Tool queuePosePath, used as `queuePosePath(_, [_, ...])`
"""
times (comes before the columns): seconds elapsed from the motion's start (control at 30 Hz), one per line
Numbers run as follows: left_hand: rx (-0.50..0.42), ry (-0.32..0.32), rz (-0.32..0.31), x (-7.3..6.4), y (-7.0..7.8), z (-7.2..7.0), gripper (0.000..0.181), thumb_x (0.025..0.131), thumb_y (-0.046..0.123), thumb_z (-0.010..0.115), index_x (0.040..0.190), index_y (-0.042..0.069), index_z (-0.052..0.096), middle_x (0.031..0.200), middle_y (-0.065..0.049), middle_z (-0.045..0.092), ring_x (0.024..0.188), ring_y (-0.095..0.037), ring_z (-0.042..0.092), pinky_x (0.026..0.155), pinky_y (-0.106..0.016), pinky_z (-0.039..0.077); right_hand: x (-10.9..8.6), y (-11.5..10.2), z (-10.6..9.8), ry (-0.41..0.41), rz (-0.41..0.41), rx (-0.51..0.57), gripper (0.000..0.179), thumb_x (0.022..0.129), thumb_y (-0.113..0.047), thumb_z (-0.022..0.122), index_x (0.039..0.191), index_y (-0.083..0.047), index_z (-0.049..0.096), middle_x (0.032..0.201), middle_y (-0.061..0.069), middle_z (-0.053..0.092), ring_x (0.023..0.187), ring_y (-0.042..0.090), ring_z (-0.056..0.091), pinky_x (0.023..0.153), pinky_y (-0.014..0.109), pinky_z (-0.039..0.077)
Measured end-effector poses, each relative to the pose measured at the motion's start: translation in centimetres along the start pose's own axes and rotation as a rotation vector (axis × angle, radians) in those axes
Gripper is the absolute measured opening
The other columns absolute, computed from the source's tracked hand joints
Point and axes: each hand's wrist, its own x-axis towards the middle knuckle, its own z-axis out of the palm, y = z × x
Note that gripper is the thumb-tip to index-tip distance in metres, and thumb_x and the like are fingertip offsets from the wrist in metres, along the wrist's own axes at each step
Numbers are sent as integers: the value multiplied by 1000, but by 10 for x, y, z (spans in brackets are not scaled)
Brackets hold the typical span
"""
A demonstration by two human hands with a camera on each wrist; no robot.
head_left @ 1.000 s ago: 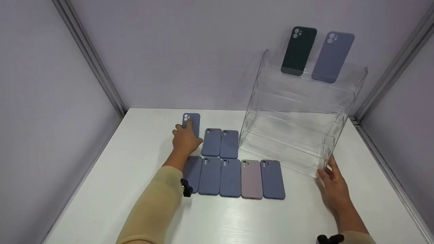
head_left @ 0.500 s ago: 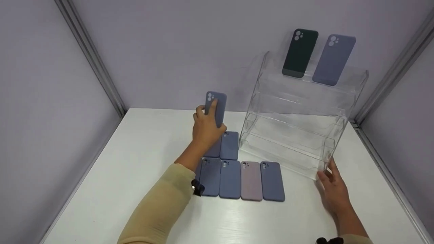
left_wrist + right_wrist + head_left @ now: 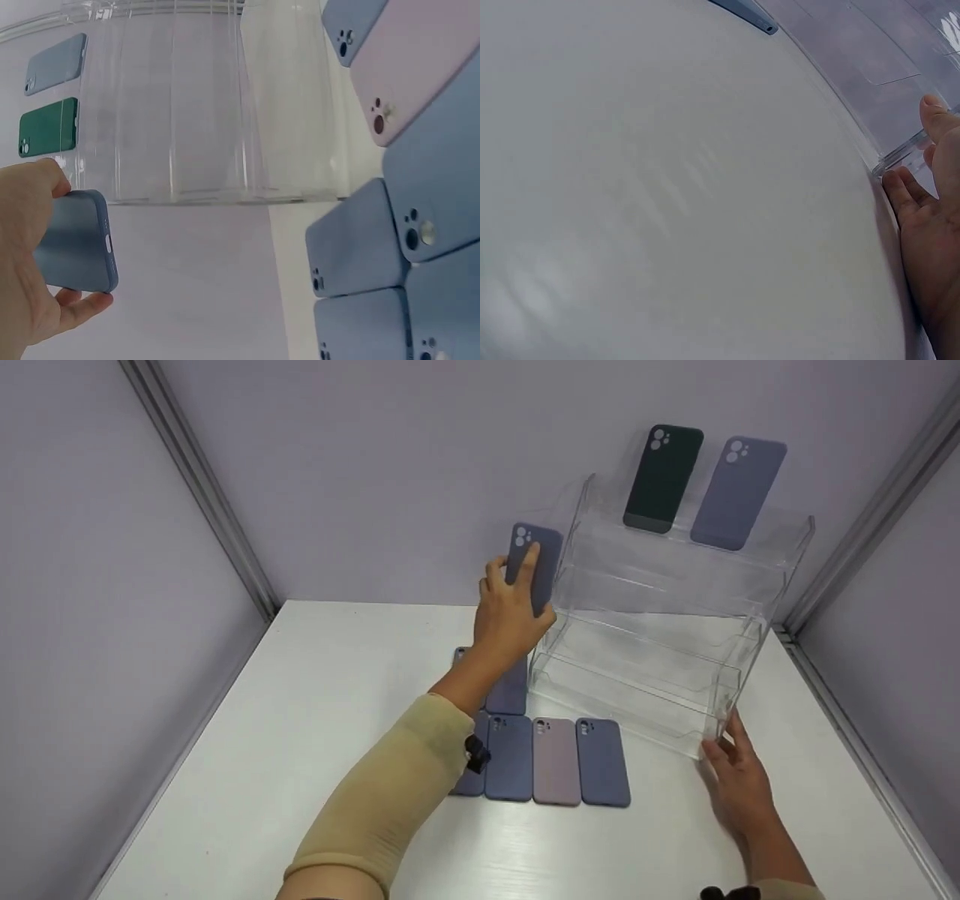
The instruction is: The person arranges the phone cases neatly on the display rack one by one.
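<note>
My left hand (image 3: pixel 504 611) grips a blue-grey phone case (image 3: pixel 547 566) by its long edges, one finger lying along its back near the camera holes. The case is raised above the table, beside the upper left side of a clear acrylic display rack (image 3: pixel 630 679). In the left wrist view its lower end (image 3: pixel 79 247) sticks out between thumb and fingers. At the rack's front right corner, my right hand (image 3: pixel 742 784) holds the clear side panel, thumb and fingers on either side of it. On the top tier lean a dark green case (image 3: pixel 664 480) and a lavender case (image 3: pixel 739 493).
Several more cases lie in two rows on the white table (image 3: pixel 300 720), left of and in front of the rack. Among them is a pink case (image 3: pixel 556 761), beside a blue-grey case (image 3: pixel 604 763). My left forearm hides some. A pale wall (image 3: pixel 375 495) stands behind.
My left hand has lifted the blue-grey phone case off the table and carried it up and right, to the rack's side. My right hand stays at the rack's corner.
</note>
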Motion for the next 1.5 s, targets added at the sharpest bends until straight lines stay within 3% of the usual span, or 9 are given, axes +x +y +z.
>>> queuePosePath(0.3, [-45, 48, 9, 15, 32, 10, 92, 98, 38, 78, 171, 46, 24, 165, -20, 35, 143, -35, 52, 102, -40, 59, -1, 6, -1, 10, -38, -10, 80, 113, -53, 48, 163, -62, -14, 185, 4, 6, 165, 49, 24, 128, 70, 27])
queuePosePath(0.53, [-38, 20, 17, 24, 53, 21, 92, 96, 42, 79, 171, 48, 26, 163, -15, 41, 133, -29, 57, 103, -38, 58, -5, 7, 1, 9, -23, 26, 78, 112, -55, 48, 162, -64, -12, 185, 4, 4, 166, 48, 22, 129, 72, 23])
queuePosePath(0.87, [-44, -1, 20, 36, 83, 38, 94, 97, 44, 79, 171, 49, 21, 166, -11, 37, 134, -25, 55, 104, -34, 60, -6, 7, 4, -2, 20, 48, 79, 111, -58, 49, 161, -67, -11, 185, 4, 3, 168, 45, 19, 132, 71, 16])
queuePosePath(1.0, [-42, 2, 36, 40, 91, 44, 93, 98, 44, 78, 171, 49, 21, 167, -11, 36, 135, -24, 55, 105, -33, 60, -7, 10, 6, -11, 40, 48, 81, 110, -59, 49, 161, -65, -13, 185, 2, 1, 168, 43, 19, 133, 69, 15])
queuePosePath(1.23, [-48, 19, 73, 49, 102, 50, 88, 101, 47, 73, 172, 48, 19, 168, -10, 34, 140, -26, 52, 104, -34, 58, -9, 8, 9, 7, 3, 19, 80, 112, -56, 47, 164, -61, -14, 185, 4, 4, 167, 46, 21, 132, 67, 23])
queuePosePath(1.5, [-55, 33, 74, 58, 115, 56, 87, 104, 46, 70, 171, 49, 15, 170, -9, 28, 142, -25, 50, 101, -29, 59, -14, 4, 13, 23, 2, 33, 79, 112, -54, 49, 165, -61, -9, 185, 4, 9, 166, 43, 25, 131, 63, 27])
